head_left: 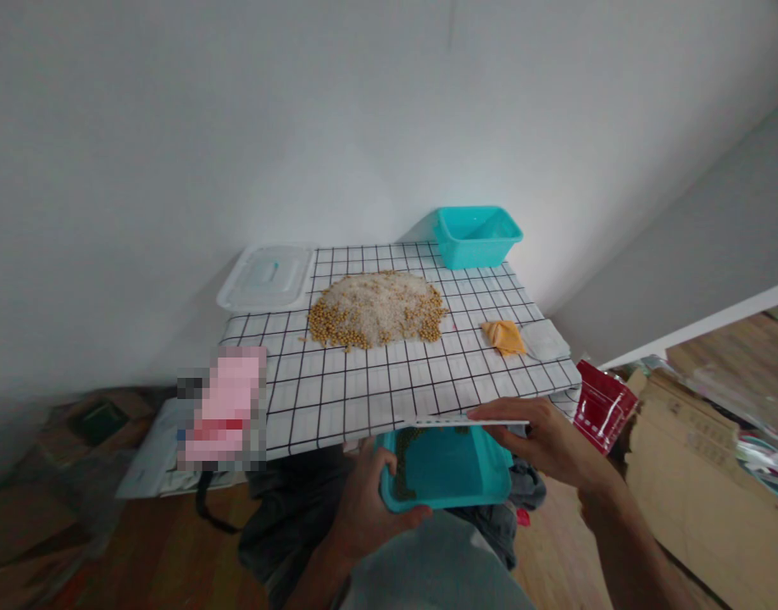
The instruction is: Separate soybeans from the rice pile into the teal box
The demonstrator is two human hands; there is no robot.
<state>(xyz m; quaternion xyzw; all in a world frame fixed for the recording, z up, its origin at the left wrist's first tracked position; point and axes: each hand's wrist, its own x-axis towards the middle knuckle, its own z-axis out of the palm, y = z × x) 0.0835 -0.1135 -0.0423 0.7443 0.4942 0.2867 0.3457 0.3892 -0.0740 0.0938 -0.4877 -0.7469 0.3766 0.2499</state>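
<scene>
My left hand [363, 500] grips the near left corner of a turquoise tub [452, 474] held below the table's front edge; some yellow beans lie in the tub's left side. My right hand [541, 436] pinches a thin white card [452, 420] held flat over the tub at the table edge. On the table, a pile of white rice mixed with yellow beans [376, 309] lies on the black-gridded white cloth [363, 381].
A second turquoise tub [476, 235] stands at the table's back right, a clear lidded box [267, 277] at back left. An orange cloth [504, 335] and a white sheet [545, 339] lie at right. A red bag [602, 402] and cardboard [694, 474] sit right of the table.
</scene>
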